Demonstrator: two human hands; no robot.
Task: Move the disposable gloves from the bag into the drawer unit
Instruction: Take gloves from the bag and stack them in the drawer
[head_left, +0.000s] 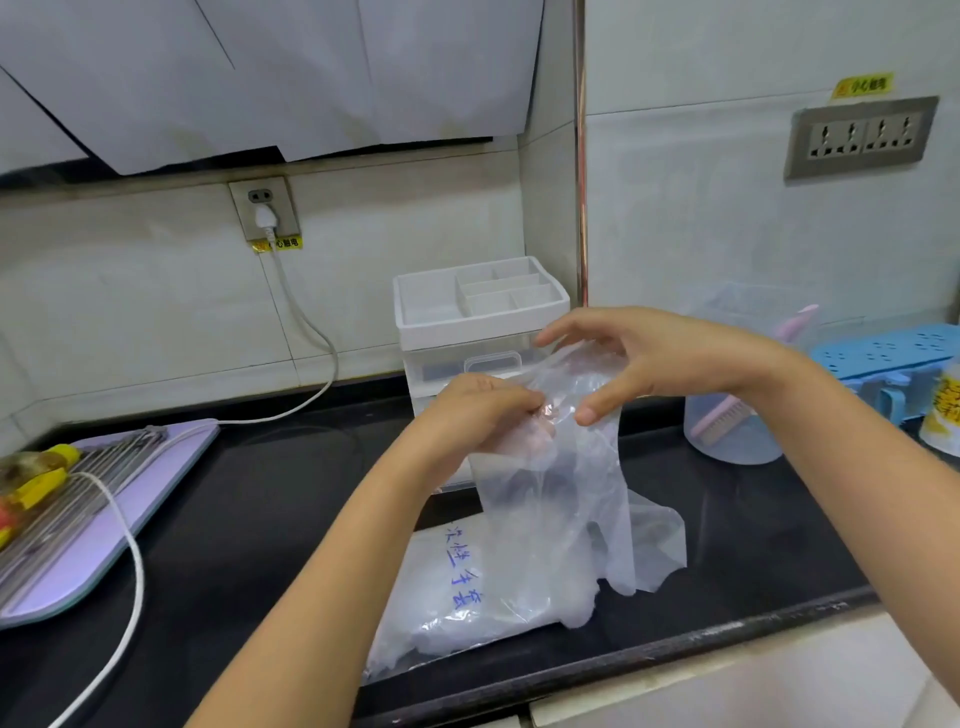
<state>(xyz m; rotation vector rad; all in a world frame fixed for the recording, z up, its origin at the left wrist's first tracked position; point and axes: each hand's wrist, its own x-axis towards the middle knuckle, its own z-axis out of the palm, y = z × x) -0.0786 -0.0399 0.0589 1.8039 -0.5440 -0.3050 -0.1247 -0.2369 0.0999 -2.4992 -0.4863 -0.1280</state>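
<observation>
Left hand (483, 415) gripping the bunched gloves (561, 499), right hand (654, 358) pinching their top, just in front of the drawer unit (408, 322): firm up your 2 holds and lift them clear of the bag (441, 597).

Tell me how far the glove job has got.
Done: some gloves are out of the bag, which lies on the counter and looks well filled. In hand: the left hand and right hand hold those gloves up in front of the drawer unit. Left: its visible drawer looks shut, so opening it, putting the gloves in and emptying the bag all remain.
</observation>
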